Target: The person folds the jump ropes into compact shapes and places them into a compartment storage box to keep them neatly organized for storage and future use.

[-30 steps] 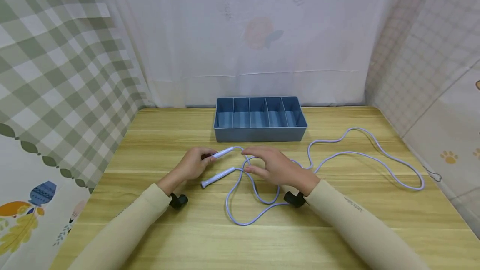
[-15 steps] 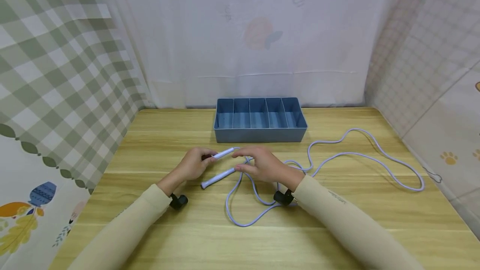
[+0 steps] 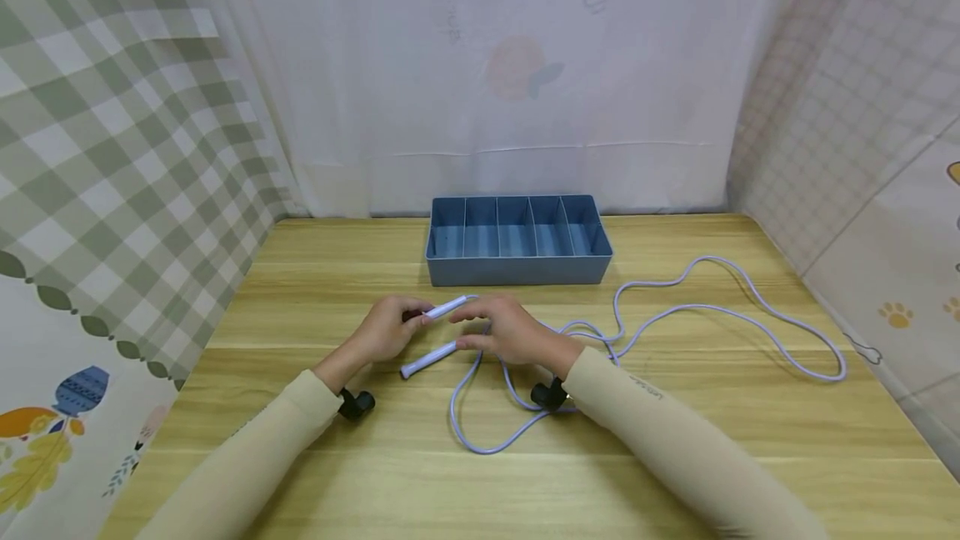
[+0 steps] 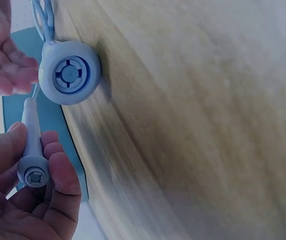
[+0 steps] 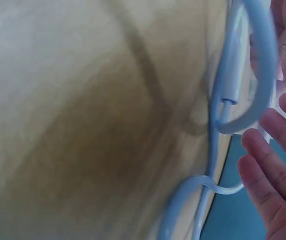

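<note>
A lavender jump rope (image 3: 486,452) lies loosely looped on the wooden table, its two handles side by side at the left. My left hand (image 3: 384,327) pinches the farther handle (image 3: 448,306) between thumb and fingers; the left wrist view shows this handle's (image 4: 31,127) round end cap facing the camera. The nearer handle (image 3: 429,359) rests on the table, its wide end (image 4: 70,74) large in the left wrist view. Over the rope near both handles' cord ends is my right hand (image 3: 510,332), its fingers (image 5: 273,175) spread and relaxed, with rope strands beside them.
Behind the hands stands a blue divided tray (image 3: 519,270) with several compartments. A long loop of the cord (image 3: 716,304) stretches toward the table's right side. Patterned cloth (image 3: 517,107) hangs along the back and both sides.
My right hand has moved left across the rope, toward the handles and my left hand. The left hand keeps its hold on the farther handle and stays in place.
</note>
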Demonstrator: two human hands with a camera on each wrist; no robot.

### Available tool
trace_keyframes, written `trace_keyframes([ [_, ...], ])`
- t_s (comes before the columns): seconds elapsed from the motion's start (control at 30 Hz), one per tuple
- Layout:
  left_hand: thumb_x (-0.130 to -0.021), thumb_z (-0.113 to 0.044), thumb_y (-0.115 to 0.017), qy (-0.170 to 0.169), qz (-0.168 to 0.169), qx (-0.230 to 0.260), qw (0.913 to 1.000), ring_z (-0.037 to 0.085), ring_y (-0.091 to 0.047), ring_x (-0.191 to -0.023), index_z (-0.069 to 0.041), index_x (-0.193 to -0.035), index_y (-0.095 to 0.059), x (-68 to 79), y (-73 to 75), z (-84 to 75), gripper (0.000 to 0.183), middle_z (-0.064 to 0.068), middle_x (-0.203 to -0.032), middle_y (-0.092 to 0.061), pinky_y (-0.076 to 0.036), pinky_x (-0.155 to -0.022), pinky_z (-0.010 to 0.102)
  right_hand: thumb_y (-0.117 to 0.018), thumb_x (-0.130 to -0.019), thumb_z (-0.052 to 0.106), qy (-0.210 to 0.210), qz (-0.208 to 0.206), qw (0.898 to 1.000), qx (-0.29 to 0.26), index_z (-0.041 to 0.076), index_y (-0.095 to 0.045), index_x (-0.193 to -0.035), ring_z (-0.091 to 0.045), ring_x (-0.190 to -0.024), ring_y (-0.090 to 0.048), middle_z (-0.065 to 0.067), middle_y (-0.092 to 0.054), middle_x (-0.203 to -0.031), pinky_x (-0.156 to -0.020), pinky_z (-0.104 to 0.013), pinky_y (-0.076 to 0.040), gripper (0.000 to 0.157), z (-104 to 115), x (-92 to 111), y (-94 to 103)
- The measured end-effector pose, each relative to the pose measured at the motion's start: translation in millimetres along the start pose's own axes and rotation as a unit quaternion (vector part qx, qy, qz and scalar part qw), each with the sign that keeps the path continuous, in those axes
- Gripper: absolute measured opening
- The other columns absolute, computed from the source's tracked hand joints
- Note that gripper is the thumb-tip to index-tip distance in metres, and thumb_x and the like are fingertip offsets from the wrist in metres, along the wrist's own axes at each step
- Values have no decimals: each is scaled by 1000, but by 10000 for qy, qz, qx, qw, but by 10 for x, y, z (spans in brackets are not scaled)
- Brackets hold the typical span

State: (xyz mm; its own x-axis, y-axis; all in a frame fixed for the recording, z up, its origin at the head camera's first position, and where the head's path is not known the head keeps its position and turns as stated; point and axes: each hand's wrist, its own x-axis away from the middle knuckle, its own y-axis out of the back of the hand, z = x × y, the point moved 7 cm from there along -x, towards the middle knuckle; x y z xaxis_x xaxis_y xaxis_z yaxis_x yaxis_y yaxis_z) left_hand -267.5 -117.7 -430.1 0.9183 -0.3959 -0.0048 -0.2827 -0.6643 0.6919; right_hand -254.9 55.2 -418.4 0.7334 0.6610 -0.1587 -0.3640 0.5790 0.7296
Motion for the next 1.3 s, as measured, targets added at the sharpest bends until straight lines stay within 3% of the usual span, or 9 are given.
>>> trace_keyframes([
  [0.23, -101, -9, -65, -86, -26, -3, 10000, 19, -65, -95, -4, -117, -75, -3, -9, -4, 19, 9, -111, -74, -54, -82, 38, -80, -91, 15, -182, 300, 9992, -214, 4, -69, -128, -22, -111, -68, -9, -72, -119, -94, -37, -55, 40, -53, -34, -99],
  [0.4, -101, -10, -66, -42, -34, -55, 10000, 20, -65, -99, -4, -117, -75, -6, -10, 5, 19, 9, -112, -74, -54, -86, 40, -81, -90, 12, -123, 379, 9992, 30, 4, -71, -125, -20, -114, -66, -5, -73, -118, -96, -32, -53, 37, -50, -59, -138],
  [0.63, -102, -11, -65, -44, 21, -26, 10000, 18, -62, -93, -4, -116, -75, -19, -16, 4, 19, 7, -110, -73, -52, -82, 37, -81, -88, 6, 130, 287, 9986, 425, 6, -77, -110, -17, -103, -67, -3, -75, -107, -87, -27, -53, 22, -21, -95, -173],
  [0.87, -102, -10, -64, -213, 127, 37, 9997, 16, -57, -84, 0, -114, -74, -22, -24, -3, 19, 8, -103, -72, -49, -74, 33, -82, -88, 11, 182, 231, 9970, 713, 13, -80, -93, -11, -88, -62, 4, -72, -92, -79, -26, -48, 6, -18, -94, -180],
  [1.13, -104, -10, -62, 37, 334, 447, 9984, 15, -55, -78, 0, -116, -73, -20, -24, 46, 20, 8, -92, -70, -46, -68, 27, -80, -90, 10, 317, 53, 9975, 634, 14, -79, -94, -11, -88, -62, 5, -71, -94, -79, -25, -50, 6, 19, -65, -114],
  [1.3, -104, -11, -61, 107, 572, 831, 9948, 17, -57, -77, 0, -116, -73, -8, -31, 38, 20, 11, -90, -68, -48, -68, 29, -79, -91, 9, 150, -181, 9988, 423, 14, -78, -96, -11, -87, -61, 4, -71, -97, -78, -25, -51, 8, 23, -54, 5],
])
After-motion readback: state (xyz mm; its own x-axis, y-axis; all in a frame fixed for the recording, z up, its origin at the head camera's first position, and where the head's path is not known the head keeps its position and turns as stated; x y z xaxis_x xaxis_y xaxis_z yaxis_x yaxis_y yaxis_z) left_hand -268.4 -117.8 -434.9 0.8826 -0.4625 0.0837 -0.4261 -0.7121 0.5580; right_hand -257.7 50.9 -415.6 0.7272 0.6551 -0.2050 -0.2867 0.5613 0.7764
